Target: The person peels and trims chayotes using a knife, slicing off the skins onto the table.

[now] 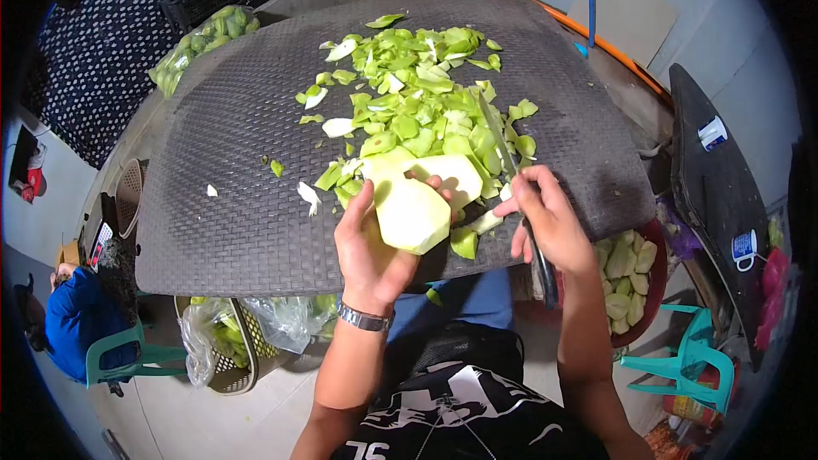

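My left hand (371, 247) is wrapped round a peeled, pale green fruit (413, 217) with flat, angular cut faces; its exact kind is unclear. Another pale peeled piece (464, 181) shows just behind it, partly hidden. In my right hand (554, 217) is a knife (503, 136), its blade pointing away over the peelings and its dark handle running back toward me. A strip of peel (486, 223) lies by my right fingertips. Beyond both hands a wide heap of green peelings (417, 111) covers the middle of the dark woven tabletop (230, 230).
Below the table's right edge sits a red basin (652, 302) of peeled pieces. A plastic basket (243, 349) with bagged green produce stands under the left side. A filled bag (204, 43) lies at the far left. A green stool (682, 358) and a side table with mugs (744, 247) are at right.
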`<move>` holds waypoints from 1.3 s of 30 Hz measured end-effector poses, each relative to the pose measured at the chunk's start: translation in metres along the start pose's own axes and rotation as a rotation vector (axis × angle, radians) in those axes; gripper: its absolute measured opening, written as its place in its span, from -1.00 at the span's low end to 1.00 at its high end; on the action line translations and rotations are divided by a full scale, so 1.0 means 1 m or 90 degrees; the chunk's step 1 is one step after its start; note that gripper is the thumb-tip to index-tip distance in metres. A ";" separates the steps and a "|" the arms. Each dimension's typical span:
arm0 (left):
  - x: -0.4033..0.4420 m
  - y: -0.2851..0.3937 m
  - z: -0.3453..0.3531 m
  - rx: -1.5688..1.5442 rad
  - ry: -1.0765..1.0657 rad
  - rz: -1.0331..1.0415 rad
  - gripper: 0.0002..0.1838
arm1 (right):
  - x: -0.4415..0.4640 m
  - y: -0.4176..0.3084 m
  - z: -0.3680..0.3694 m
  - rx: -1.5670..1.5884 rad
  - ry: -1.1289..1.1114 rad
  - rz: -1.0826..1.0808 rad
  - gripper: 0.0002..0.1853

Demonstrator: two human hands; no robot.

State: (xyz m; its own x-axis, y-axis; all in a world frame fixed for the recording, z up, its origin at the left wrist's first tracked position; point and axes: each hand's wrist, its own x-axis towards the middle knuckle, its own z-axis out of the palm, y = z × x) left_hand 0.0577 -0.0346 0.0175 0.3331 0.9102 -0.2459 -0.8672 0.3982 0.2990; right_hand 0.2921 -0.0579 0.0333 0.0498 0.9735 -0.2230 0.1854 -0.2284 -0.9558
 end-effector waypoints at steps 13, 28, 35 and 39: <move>0.012 -0.001 -0.016 0.070 0.004 0.041 -0.40 | -0.020 0.005 0.012 -0.187 0.165 -0.128 -0.32; 0.024 0.001 -0.018 0.108 0.045 0.135 -0.40 | -0.087 -0.019 0.032 -0.169 -0.228 -0.004 -0.24; 0.023 0.000 -0.014 0.155 0.032 0.152 -0.39 | -0.091 -0.018 0.033 -0.188 -0.199 -0.008 -0.26; 0.022 -0.004 -0.010 0.187 0.039 0.128 -0.38 | -0.090 -0.012 0.035 -0.176 -0.196 -0.004 -0.26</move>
State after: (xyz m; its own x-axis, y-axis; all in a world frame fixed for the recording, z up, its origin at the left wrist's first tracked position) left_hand 0.0647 -0.0176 0.0020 0.1364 0.9689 -0.2066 -0.7666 0.2353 0.5975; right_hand 0.2508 -0.1425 0.0580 -0.2408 0.9214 -0.3050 0.4440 -0.1749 -0.8788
